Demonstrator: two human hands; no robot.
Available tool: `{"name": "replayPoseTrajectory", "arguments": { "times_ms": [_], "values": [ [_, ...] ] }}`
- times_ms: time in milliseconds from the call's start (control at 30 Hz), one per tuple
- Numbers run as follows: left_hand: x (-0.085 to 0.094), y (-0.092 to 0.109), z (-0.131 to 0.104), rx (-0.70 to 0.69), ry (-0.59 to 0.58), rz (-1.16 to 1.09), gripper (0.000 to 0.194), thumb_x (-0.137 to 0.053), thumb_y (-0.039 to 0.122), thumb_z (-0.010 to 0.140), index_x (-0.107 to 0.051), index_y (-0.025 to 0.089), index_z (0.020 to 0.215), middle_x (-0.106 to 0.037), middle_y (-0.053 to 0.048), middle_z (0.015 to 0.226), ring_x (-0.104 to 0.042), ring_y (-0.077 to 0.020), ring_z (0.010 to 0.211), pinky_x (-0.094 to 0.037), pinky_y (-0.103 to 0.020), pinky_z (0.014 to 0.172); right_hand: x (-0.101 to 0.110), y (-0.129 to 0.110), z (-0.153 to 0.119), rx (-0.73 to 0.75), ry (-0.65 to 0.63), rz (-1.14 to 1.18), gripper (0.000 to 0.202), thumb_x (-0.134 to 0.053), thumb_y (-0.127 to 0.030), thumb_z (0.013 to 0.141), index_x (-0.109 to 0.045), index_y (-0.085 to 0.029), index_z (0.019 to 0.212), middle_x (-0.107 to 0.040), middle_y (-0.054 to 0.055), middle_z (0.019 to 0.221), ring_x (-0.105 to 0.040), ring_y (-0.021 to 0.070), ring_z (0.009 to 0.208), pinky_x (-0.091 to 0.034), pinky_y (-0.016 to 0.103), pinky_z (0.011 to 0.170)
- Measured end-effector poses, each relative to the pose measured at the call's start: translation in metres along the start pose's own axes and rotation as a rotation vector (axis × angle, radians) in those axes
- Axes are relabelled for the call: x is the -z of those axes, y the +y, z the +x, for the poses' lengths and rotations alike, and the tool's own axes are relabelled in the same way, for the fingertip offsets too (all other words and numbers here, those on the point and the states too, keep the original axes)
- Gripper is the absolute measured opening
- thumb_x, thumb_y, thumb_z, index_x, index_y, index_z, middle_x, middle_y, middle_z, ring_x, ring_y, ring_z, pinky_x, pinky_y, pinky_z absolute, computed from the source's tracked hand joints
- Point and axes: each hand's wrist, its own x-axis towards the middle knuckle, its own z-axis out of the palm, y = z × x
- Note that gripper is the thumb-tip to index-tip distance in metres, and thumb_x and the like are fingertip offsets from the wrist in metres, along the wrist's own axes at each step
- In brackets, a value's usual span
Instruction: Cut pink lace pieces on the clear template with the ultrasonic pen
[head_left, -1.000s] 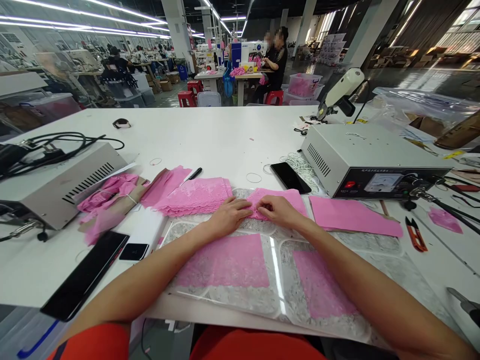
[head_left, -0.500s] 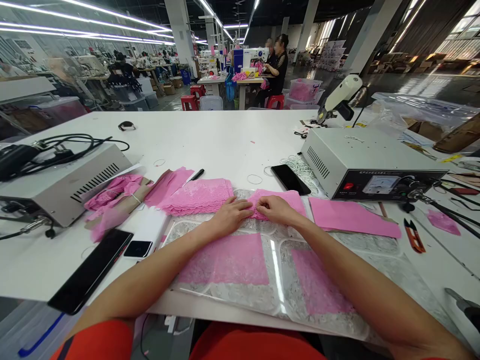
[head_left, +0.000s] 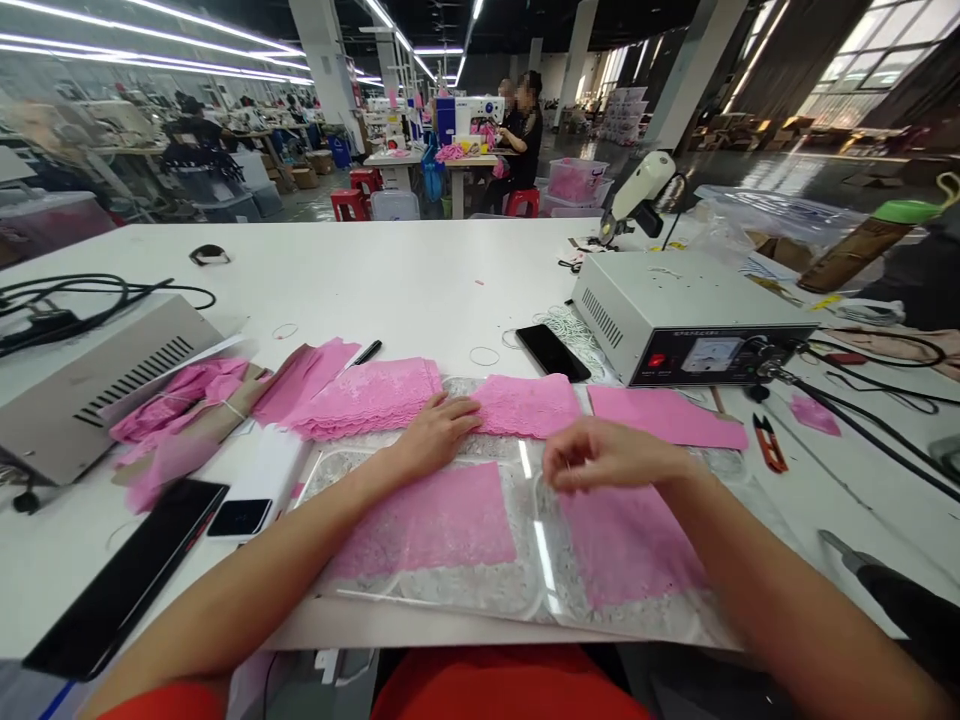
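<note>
My left hand lies with fingers spread across the gap between a stack of pink lace and a second pink lace pile. Over the clear-covered mat, my right hand hovers with fingers curled together; whether anything is pinched there is too small to make out. Two single pink pieces lie on the mat, one at the left and one at the right, partly behind my right forearm. A flat pink panel rests beyond my right hand.
A grey control box stands at the right, another at the left. Phones, red-handled snips, a pen and a bundled pink cloth lie around. People sit in the background.
My right hand has left the right lace pile and moved toward me and right, above the mat. My left hand stays by the lace. The view has turned slightly right.
</note>
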Motion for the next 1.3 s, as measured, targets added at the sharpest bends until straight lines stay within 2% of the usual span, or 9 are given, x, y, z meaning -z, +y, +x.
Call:
{"name": "replayPoseTrajectory", "arguments": {
  "times_ms": [67,300,433,567,633,733,833,1067,1300],
  "values": [
    [0.001,0.005,0.0,-0.019,0.018,-0.023,0.028,-0.043,0.012,0.095,-0.065,0.016,0.112,-0.063,-0.012,0.126,-0.057,-0.0233,0.119,-0.039,-0.046,0.106,-0.012,0.008,-0.027,-0.014,-0.032,-0.034,0.02,-0.058,-0.027,0.081,-0.071,-0.019,0.094,-0.072,0.003,0.077,-0.065,0.0142,0.068,-0.049,0.025,0.062],
    [-0.002,0.05,0.02,-0.144,-0.046,-0.104,0.041,-0.045,0.0,0.086,-0.063,0.019,0.117,-0.066,-0.007,0.123,-0.06,-0.0206,0.113,-0.049,-0.036,0.093,-0.032,0.054,-0.033,-0.03,0.677,-0.518,0.031,-0.044,-0.018,0.09,-0.073,-0.022,0.101,-0.071,0.007,0.093,-0.065,0.0182,0.083,-0.05,0.031,0.073],
    [-0.003,0.062,0.035,-0.147,-0.043,-0.125,0.037,-0.044,0.003,0.089,-0.064,0.019,0.116,-0.066,-0.007,0.121,-0.061,-0.0204,0.112,-0.05,-0.036,0.093,-0.057,0.04,-0.019,-0.01,0.612,-0.679,0.031,-0.049,-0.007,0.083,-0.075,-0.018,0.096,-0.069,0.01,0.092,-0.063,0.02,0.088,-0.05,0.032,0.077],
    [-0.001,0.058,0.037,-0.141,-0.003,-0.152,0.034,-0.043,0.007,0.092,-0.064,0.019,0.115,-0.066,-0.009,0.119,-0.062,-0.022,0.109,-0.051,-0.04,0.093,-0.072,0.021,-0.03,0.336,0.43,-0.435,0.03,-0.054,-0.007,0.082,-0.074,-0.022,0.098,-0.071,0.004,0.089,-0.065,0.0139,0.084,-0.052,0.025,0.077],
    [-0.002,0.056,0.039,-0.149,0.004,-0.171,0.03,-0.043,0.011,0.095,-0.066,0.018,0.113,-0.067,-0.01,0.117,-0.063,-0.0232,0.106,-0.052,-0.041,0.091,-0.057,0.027,-0.042,0.332,0.582,-0.369,0.027,-0.055,-0.011,0.084,-0.073,-0.022,0.101,-0.072,0.004,0.092,-0.066,0.0137,0.085,-0.053,0.026,0.077],
    [-0.006,0.061,0.051,-0.153,-0.018,-0.197,0.026,-0.046,0.017,0.096,-0.068,0.017,0.109,-0.068,-0.01,0.112,-0.064,-0.0227,0.101,-0.052,-0.04,0.087,-0.015,0.058,-0.061,-0.012,0.961,-0.396,0.022,-0.059,-0.015,0.084,-0.074,-0.023,0.097,-0.073,0.003,0.091,-0.066,0.0143,0.078,-0.054,0.027,0.069],
    [-0.014,0.075,0.081,-0.121,-0.061,-0.202,0.023,-0.049,0.018,0.095,-0.071,0.019,0.103,-0.069,-0.008,0.105,-0.064,-0.021,0.097,-0.052,-0.037,0.086,0.024,0.098,-0.074,-0.144,1.1,-0.427,0.024,-0.057,-0.015,0.083,-0.073,-0.019,0.1,-0.073,0.009,0.1,-0.067,0.0199,0.083,-0.055,0.035,0.074],
    [-0.042,0.103,0.168,-0.014,-0.226,-0.143,0.016,-0.057,0.025,0.094,-0.066,0.015,0.103,-0.065,-0.007,0.107,-0.062,-0.0197,0.099,-0.052,-0.038,0.088,0.04,0.132,-0.07,-0.194,1.138,-0.441,0.015,-0.062,-0.018,0.078,-0.074,-0.021,0.087,-0.073,0.006,0.092,-0.066,0.0199,0.082,-0.053,0.033,0.074],
    [-0.051,0.104,0.188,0.005,-0.396,-0.081,0.033,-0.058,0.035,0.094,-0.057,0.016,0.121,-0.059,-0.009,0.12,-0.061,-0.0211,0.103,-0.054,-0.042,0.087,0.039,0.132,-0.072,-0.202,1.132,-0.388,0.016,-0.06,-0.017,0.079,-0.072,-0.021,0.089,-0.072,0.006,0.095,-0.066,0.0187,0.084,-0.053,0.032,0.076]
  ]
}}
